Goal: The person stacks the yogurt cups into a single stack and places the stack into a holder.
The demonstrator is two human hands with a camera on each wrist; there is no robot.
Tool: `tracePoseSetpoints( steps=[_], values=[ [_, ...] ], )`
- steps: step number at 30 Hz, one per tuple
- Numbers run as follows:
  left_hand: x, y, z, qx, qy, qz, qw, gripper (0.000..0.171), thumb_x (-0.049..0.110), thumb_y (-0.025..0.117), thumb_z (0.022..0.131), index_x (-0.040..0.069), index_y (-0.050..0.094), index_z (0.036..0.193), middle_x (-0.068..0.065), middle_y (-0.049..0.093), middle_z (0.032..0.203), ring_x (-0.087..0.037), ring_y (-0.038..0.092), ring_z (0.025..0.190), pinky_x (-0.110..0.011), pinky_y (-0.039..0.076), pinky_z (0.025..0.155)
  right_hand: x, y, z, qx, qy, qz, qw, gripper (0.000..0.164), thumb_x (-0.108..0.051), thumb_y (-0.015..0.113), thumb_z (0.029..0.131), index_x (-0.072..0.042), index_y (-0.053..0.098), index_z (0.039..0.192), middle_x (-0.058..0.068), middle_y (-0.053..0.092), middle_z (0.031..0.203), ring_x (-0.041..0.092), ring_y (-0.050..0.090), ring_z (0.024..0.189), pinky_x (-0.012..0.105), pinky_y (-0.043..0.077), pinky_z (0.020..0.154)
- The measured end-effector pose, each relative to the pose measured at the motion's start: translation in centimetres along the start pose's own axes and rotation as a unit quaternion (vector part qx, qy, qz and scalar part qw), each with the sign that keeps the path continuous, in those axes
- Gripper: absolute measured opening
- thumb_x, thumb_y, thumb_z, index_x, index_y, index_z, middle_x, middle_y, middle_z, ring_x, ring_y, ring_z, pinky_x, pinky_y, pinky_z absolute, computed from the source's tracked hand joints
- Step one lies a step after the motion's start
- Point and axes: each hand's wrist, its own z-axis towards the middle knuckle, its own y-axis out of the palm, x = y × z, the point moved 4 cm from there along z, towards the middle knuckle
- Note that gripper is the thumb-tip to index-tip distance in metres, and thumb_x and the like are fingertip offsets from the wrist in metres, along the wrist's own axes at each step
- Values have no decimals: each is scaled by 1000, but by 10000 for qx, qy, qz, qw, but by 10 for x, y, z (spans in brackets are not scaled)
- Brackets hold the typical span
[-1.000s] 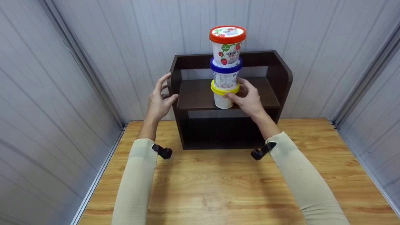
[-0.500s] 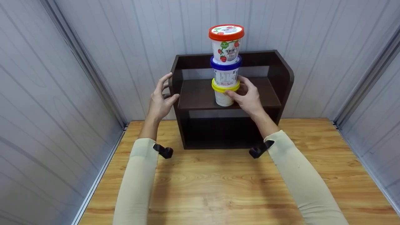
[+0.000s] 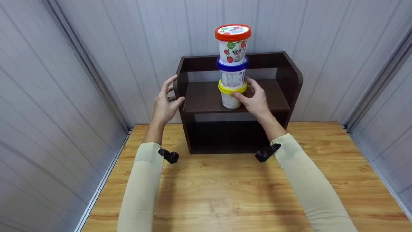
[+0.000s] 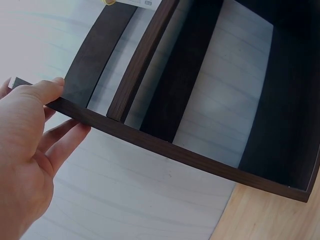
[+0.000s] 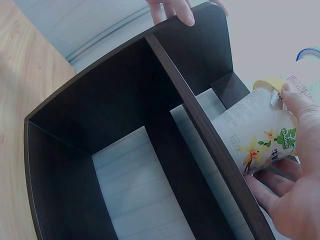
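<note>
Three white paper ice cream tubs stand stacked on the upper board of a dark brown shelf [image 3: 202, 96]. The bottom tub [image 3: 230, 101] has a yellow lid, the middle tub [image 3: 232, 78] a blue lid, and the top tub [image 3: 232, 50] a red lid with strawberries. My right hand [image 3: 257, 100] grips the yellow-lidded tub from the right, its thumb near the lid's edge and its fingers round the side. In the right wrist view that tub [image 5: 255, 130] shows a flower print. My left hand [image 4: 30, 130] holds the shelf's left side panel between thumb and fingers.
Below lies the shelf's lower compartment [image 3: 230, 137], with no tubs visible in it. The shelf stands on a wood-grain surface [image 3: 212, 193] against a pale panelled wall [image 3: 154, 32]. Side walls rise at left and right.
The stack of tubs has shifted slightly back on the upper board, away from the front edge, with my right hand following. My left hand stays on the side panel.
</note>
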Motion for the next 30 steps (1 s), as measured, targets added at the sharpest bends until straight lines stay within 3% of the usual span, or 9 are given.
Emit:
tracePoseSetpoints(
  steps=[10,14,26,30],
  values=[
    [-1,2,1,-70,93,-38,9999,77,-3,73,106,23,44,172,-15,53,172,-33,57,157,-56,60,121,-1,-1,-3,16,17,38,10000,74,-14,82,104,-6,47,169,25,68,154,34,70,134,23,59,97],
    [0,2,0,-62,132,65,9999,76,-2,73,106,22,43,172,-15,53,172,-33,57,157,-56,59,121,-2,-4,-4,-14,7,58,10000,75,-16,82,105,-7,46,170,24,65,158,35,68,140,26,59,104],
    [2,1,-7,405,119,517,9978,82,9,80,102,26,43,174,-18,62,164,-35,64,150,-60,63,114,1,-11,-18,68,-112,58,9999,74,-19,83,104,-8,50,168,22,64,163,36,64,151,50,54,128],
    [3,4,-12,607,143,662,9959,88,16,85,96,25,44,174,-17,62,166,-33,63,152,-58,64,113,3,-14,-25,152,-208,145,9996,72,-14,83,103,-7,52,167,23,64,163,38,64,152,45,56,126]
  ],
)
